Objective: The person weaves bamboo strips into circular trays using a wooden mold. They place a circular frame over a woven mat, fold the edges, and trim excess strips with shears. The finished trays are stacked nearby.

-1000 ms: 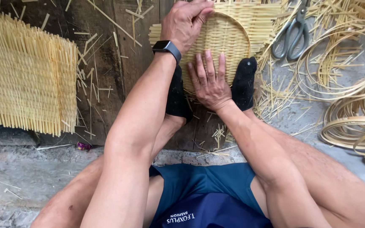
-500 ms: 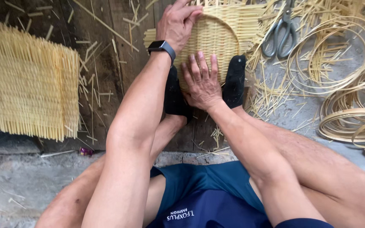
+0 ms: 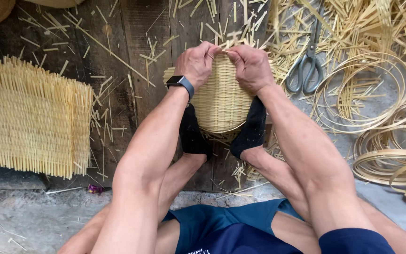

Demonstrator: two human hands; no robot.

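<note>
A round woven bamboo basket point(image 3: 220, 99) lies on the dark wooden boards, pinned between my two feet in black socks point(image 3: 191, 131). My left hand point(image 3: 196, 63), with a dark watch on its wrist, grips the basket's far rim on the left. Right beside it, my right hand point(image 3: 251, 67) clutches the same far rim, fingers curled over the loose strip ends. Both hands almost touch at the top of the basket.
A stack of flat woven bamboo mats point(image 3: 31, 117) lies at the left. Grey scissors point(image 3: 308, 66) rest right of the basket among loose strips. Coiled bamboo hoops point(image 3: 381, 117) fill the right side. Short offcuts litter the boards.
My right hand has lifted off the basket's near face and gone to the far rim beside the left hand. The view has shifted so the basket sits more central.
</note>
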